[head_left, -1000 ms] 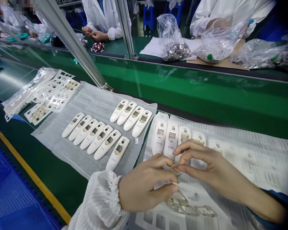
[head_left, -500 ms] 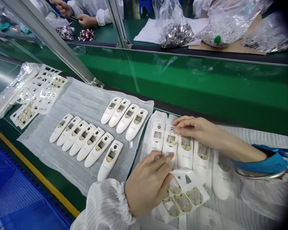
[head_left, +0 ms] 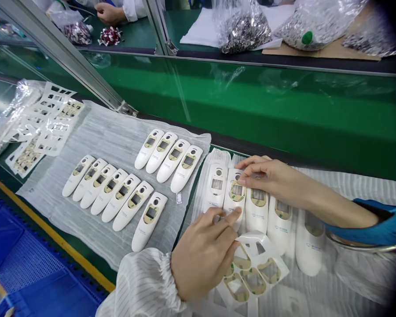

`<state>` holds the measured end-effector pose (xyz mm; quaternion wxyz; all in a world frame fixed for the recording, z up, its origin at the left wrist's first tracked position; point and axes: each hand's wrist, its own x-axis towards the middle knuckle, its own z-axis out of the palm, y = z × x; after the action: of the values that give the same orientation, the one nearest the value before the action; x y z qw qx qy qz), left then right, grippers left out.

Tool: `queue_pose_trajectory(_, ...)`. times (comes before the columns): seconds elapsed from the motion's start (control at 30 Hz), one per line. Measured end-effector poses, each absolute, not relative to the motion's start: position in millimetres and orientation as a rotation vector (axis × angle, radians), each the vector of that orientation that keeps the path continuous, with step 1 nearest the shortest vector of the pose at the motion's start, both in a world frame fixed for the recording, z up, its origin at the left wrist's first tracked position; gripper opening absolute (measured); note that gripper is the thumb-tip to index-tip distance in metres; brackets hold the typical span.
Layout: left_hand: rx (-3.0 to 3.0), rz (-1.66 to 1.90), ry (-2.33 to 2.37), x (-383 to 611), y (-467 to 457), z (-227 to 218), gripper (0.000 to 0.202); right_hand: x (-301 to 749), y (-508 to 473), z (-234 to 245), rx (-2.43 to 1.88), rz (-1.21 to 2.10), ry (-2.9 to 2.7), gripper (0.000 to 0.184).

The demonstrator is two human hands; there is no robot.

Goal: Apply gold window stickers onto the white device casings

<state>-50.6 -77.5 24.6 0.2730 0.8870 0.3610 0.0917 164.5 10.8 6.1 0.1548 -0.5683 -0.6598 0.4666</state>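
A row of white device shells lies on foam in front of me. My right hand (head_left: 267, 176) has its fingertips pressed together on the top of the second shell (head_left: 235, 196), on a tan window sticker. My left hand (head_left: 206, 251) rests its index fingertip on that shell's lower end, the other fingers curled. Under the left hand lies a white sticker backing sheet (head_left: 254, 268) with tan cut-outs. The leftmost shell (head_left: 217, 187) has a plain window. To the left, several finished shells (head_left: 119, 193) lie in two rows on a foam sheet (head_left: 95, 132).
A green conveyor belt (head_left: 284, 114) runs behind the foam. Sticker sheets in a plastic sleeve (head_left: 33, 127) lie far left. Bags of small metal parts (head_left: 242, 28) sit beyond the belt, where another person's hands (head_left: 110, 11) work. A slanted metal post (head_left: 72, 61) crosses left.
A second ago both hands peeled a sticker off the sheet near me. The right hand then carried it up to the second shell and now presses it; the left finger steadies the shell.
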Motion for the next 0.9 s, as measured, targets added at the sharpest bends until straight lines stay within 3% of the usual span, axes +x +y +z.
queue_pose_trajectory(0.9, 2.426, 0.262, 1.010, -47.3, -71.6, 26.9, 0.021, 156.7, 8.2, 8.8, -1.656, 1.250, -1.925, 0.027)
